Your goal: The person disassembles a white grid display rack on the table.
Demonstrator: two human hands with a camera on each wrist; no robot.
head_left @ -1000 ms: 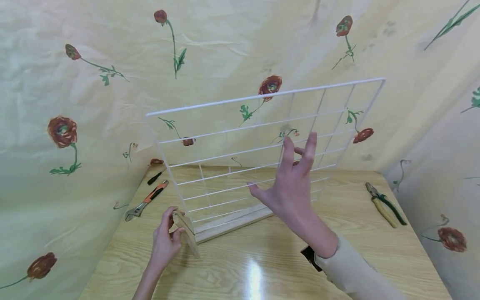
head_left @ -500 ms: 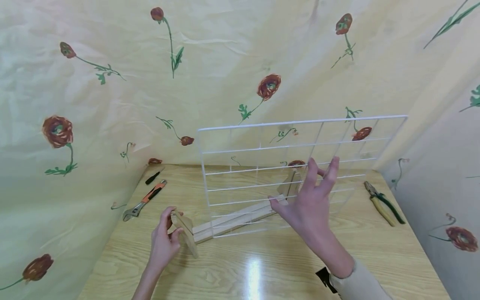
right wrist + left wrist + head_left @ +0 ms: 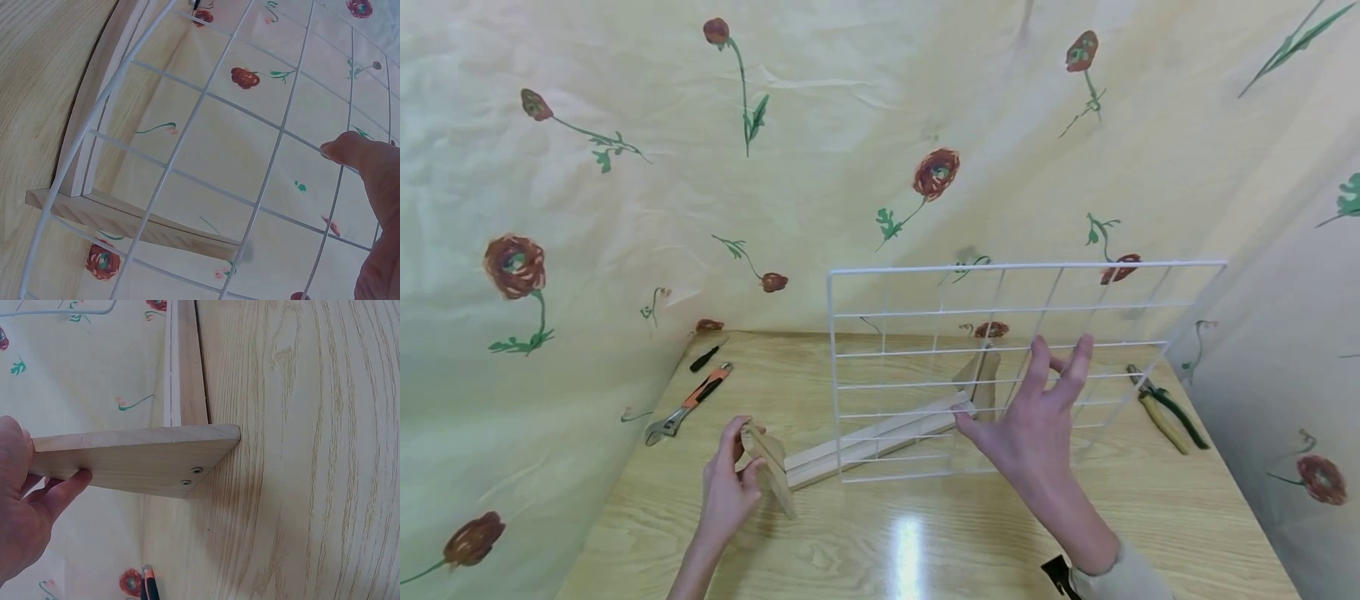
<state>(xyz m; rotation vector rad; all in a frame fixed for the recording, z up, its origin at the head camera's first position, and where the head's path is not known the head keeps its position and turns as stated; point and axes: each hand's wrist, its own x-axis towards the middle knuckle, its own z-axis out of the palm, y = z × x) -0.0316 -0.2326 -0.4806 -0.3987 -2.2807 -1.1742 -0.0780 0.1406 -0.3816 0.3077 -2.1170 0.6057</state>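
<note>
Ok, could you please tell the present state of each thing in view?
Wire grid: held up by the right hand.
Wooden frame: upright, left end panel held by the left hand.
Wrench: lying on the table.
Screwdriver: lying on the table.
Pliers: lying on the table, handles apart.

Pale sleeve point(image 3: 1122, 581), black wrist piece point(image 3: 1058, 575)

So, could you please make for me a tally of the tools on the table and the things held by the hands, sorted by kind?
Screwdriver: 1
Adjustable wrench: 1
Pliers: 1 pair
White wire grid: 1
Wooden frame: 1
Total: 5
</note>
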